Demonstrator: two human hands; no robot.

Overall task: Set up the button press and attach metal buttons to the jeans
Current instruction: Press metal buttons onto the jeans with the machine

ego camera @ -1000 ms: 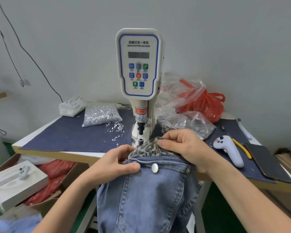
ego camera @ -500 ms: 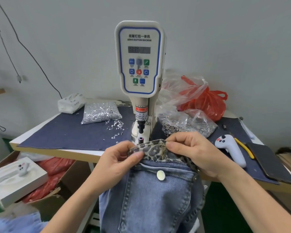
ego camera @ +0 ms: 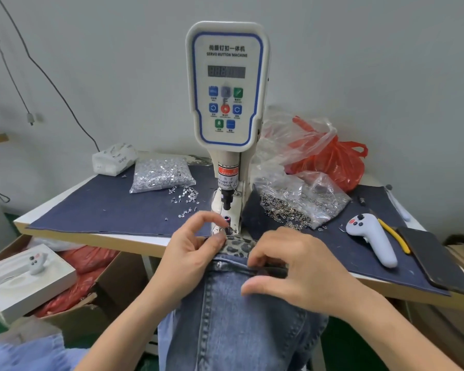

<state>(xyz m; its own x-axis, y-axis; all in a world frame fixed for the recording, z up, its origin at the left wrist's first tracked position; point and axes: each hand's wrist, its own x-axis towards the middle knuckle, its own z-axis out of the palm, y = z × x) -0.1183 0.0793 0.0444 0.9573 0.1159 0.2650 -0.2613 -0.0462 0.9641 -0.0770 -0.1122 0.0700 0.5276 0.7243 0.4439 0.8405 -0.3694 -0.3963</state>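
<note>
The blue jeans [ego camera: 233,322] hang off the table's front edge, their leopard-print waistband [ego camera: 237,246] lying just below the lower die [ego camera: 227,219] of the white servo button machine [ego camera: 227,87]. My left hand [ego camera: 190,253] pinches the waistband's left end at the die. My right hand [ego camera: 298,271] grips the waistband on the right, thumb pressed on the denim. A small metal rivet [ego camera: 219,264] shows on the jeans between my hands. The upper punch [ego camera: 227,196] stands raised above the die.
A bag of silver tacks [ego camera: 161,174] with loose ones beside it lies left of the machine, a bag of metal rings [ego camera: 298,202] right. A grey controller [ego camera: 370,236], yellow pliers [ego camera: 394,236] and a dark phone [ego camera: 434,261] lie far right. Boxes stand below left.
Both hands pushed the waistband forward up to the lower die. The right hand moved down over the large white button, which no longer shows. The view moved closer.
</note>
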